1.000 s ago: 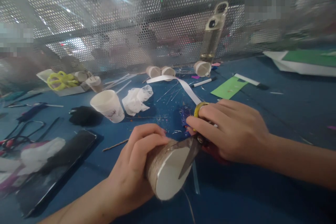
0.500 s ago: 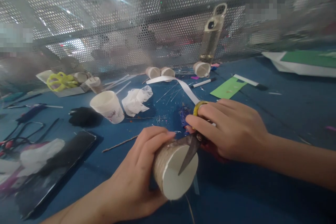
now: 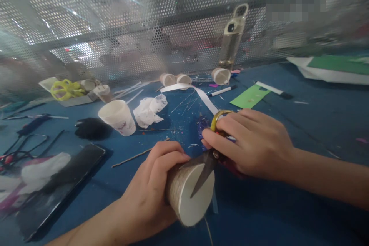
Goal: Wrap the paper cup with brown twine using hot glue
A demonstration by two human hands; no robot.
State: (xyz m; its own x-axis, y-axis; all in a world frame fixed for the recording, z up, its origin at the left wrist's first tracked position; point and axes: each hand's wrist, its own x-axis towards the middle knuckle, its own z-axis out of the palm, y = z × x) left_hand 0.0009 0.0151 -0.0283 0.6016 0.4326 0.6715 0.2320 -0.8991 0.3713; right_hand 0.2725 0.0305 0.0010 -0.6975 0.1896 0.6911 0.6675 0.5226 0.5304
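My left hand (image 3: 155, 182) is wrapped round a paper cup (image 3: 198, 198) whose side is covered in brown twine; the cup lies tilted with its round white end towards me. My right hand (image 3: 250, 140) grips a pair of scissors (image 3: 204, 169) with a yellow handle loop. The blades are spread, one across the cup's white end and the other along its twine-wrapped side near my left fingertips. A thin strand of twine (image 3: 209, 232) hangs below the cup. Behind the scissors, a white paper strip (image 3: 206, 100) curves back over the table.
A white paper cup (image 3: 117, 117) and crumpled tissue (image 3: 150, 110) stand beyond my left hand. Further back lie twine-wrapped cups (image 3: 221, 76), a green card (image 3: 250, 96) and a marker (image 3: 273, 90). A bottle (image 3: 232, 40) leans by the perforated metal screen. A black phone-like slab (image 3: 63, 188) lies left.
The cup and my left hand have shifted slightly down and left. The scissors have moved a little the same way, their blades still spread over the cup.
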